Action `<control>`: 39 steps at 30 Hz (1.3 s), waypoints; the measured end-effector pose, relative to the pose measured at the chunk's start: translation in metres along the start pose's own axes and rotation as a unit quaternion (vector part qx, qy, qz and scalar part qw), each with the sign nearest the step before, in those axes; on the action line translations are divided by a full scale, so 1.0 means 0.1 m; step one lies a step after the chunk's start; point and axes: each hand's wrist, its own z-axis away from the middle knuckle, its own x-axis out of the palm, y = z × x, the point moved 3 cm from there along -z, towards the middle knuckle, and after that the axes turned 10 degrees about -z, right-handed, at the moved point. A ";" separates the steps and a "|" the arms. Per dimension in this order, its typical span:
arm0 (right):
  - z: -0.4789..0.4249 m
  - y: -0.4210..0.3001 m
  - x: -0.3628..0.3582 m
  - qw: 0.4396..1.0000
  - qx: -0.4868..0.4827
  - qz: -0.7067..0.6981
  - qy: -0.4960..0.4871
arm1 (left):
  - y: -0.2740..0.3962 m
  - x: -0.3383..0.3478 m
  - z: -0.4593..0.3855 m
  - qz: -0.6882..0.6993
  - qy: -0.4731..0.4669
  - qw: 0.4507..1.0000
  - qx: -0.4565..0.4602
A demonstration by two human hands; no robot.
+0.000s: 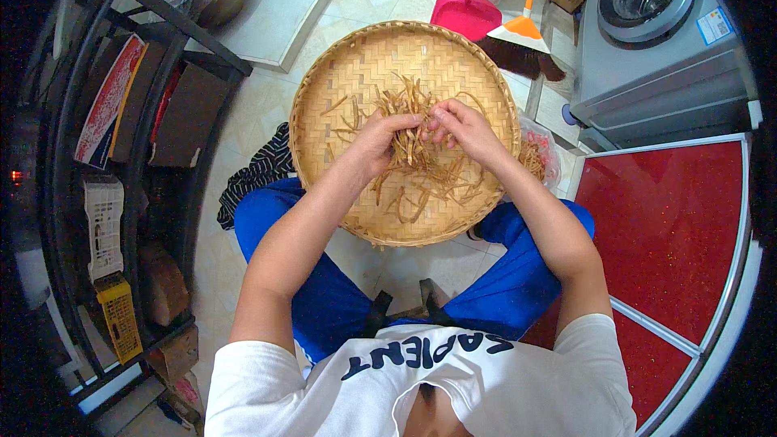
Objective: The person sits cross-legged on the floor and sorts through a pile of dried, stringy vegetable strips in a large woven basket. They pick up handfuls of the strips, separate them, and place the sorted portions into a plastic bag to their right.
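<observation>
A round woven bamboo tray (346, 73) lies in front of me, above my knees. My left hand (388, 136) grips a bundle of dried brown plant strips (414, 149), thumb laid across the top. The bundle fans out above and below that hand. Just to its right, my right hand (455, 127) has its fingers bent at the bundle's edge; whether a strip is pinched between them is too small to tell. Loose strips (413, 203) lie scattered on the weave below the hands, and a few shorter pieces (346, 124) rest to the left.
Beside the tray's right rim sits a clear plastic bag (537, 152) of similar strips. Beyond the tray are a pink dustpan (464, 15) and a broom (522, 42). A washing machine (655, 60) and red panels (661, 224) stand right; a black shelf rack (176, 73) stands left.
</observation>
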 end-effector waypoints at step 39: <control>0.02 -0.03 0.05 0.985 0.027 -0.165 -0.039 | -0.12 0.10 -0.06 0.037 -0.015 0.997 0.063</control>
